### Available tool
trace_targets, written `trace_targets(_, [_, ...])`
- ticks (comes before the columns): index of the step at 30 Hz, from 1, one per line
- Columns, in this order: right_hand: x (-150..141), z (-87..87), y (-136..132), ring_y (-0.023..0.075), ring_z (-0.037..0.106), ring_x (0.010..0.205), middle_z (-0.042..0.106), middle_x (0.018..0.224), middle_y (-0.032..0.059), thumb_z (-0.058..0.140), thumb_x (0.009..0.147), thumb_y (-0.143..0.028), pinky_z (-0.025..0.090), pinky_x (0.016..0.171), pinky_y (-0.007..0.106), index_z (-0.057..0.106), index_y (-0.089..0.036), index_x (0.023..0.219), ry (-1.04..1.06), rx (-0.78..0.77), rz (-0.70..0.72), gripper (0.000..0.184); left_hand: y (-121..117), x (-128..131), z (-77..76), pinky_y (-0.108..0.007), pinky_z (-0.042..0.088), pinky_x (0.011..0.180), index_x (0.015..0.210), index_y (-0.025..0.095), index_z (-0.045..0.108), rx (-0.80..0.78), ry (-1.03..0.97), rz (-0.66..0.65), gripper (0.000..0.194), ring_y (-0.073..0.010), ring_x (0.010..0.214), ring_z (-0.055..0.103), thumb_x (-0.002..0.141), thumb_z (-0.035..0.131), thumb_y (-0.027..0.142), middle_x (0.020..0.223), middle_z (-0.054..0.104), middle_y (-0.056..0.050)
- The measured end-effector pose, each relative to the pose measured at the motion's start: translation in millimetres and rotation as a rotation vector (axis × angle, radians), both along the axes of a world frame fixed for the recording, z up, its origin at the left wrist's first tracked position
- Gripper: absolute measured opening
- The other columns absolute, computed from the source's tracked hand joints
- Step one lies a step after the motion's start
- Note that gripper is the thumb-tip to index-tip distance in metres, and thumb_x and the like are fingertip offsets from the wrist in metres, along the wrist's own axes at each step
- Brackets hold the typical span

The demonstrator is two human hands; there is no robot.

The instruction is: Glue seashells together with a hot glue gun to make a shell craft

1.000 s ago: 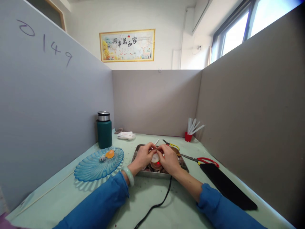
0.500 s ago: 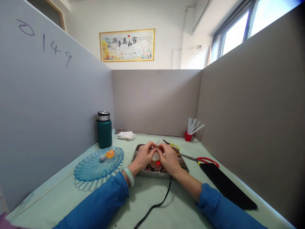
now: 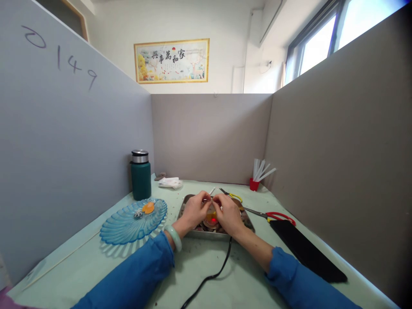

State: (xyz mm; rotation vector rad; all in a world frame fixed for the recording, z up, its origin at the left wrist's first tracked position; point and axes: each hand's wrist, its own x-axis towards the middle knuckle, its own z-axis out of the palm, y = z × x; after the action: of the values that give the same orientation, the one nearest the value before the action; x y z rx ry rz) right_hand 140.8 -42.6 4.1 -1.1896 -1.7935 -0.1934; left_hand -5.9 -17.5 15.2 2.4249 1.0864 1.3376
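Note:
My left hand [image 3: 194, 211] and my right hand [image 3: 229, 213] meet over a shallow metal tray [image 3: 206, 234]. Fingertips of both hands are pinched together, almost touching each other. Whatever lies between them is too small and too covered to name. Under the hands, inside the tray, a round thing with an amber top and a glowing red light [image 3: 213, 220] shows through the gap. Dark brownish pieces surround it. A black cord [image 3: 206, 280] runs from the tray's front edge toward me. A thin white stick [image 3: 212, 190] pokes up behind my fingers.
At left, a blue fluted glass plate [image 3: 124, 225] holds an orange piece [image 3: 148, 208] and a small silvery piece [image 3: 138, 213]. Behind stands a green flask [image 3: 140, 180]. To the right lie red-handled scissors [image 3: 280, 216], yellow-handled scissors [image 3: 236, 197], a black strip [image 3: 309, 253] and a red cup [image 3: 254, 185] with white sticks.
The pale round surface seen between my hands before is now mostly out of sight, and the amber area shows more. My hands have barely shifted, still pinched together.

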Motion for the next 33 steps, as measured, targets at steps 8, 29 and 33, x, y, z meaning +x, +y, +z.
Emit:
trace_targets(8, [-1.2,1.2,0.0,0.0181,0.053,0.080,0.060,0.082,0.0044,0.048,0.084,-0.016,0.038,0.072,0.028,0.056,-0.018,0.083,-0.006,0.021,0.004,0.008,-1.0,-0.4,0.9,-0.023,0.042,0.067,0.082,0.018,0.057,0.049,0.020,0.008,0.010,-0.0135,0.071,0.057,0.083,0.047,0.021,0.078,0.064,-0.002])
trace_targets(29, [-1.5,-0.1,0.4,0.0176,0.052,0.080,0.060,0.082,0.0042,0.047,0.086,-0.017,0.038,0.072,0.027,0.056,-0.018,0.083,-0.029,0.065,0.014,0.010,-0.7,0.1,-0.5,-0.023,0.042,0.066,0.082,0.019,0.058,0.076,0.017,0.033,0.010,-0.0137,0.071,0.057,0.083,0.047,0.019,0.078,0.064,-0.002])
trace_targets(33, [-1.6,0.1,0.1,0.0178,0.052,0.079,0.060,0.081,0.0041,0.047,0.085,-0.015,0.038,0.071,0.028,0.056,-0.018,0.082,-0.030,0.059,0.004,0.010,-2.2,0.6,-0.2,-0.024,0.042,0.070,0.083,0.019,0.058,0.112,0.028,0.057,0.010,-0.0147,0.075,0.057,0.083,0.048,0.020,0.082,0.063,-0.004])
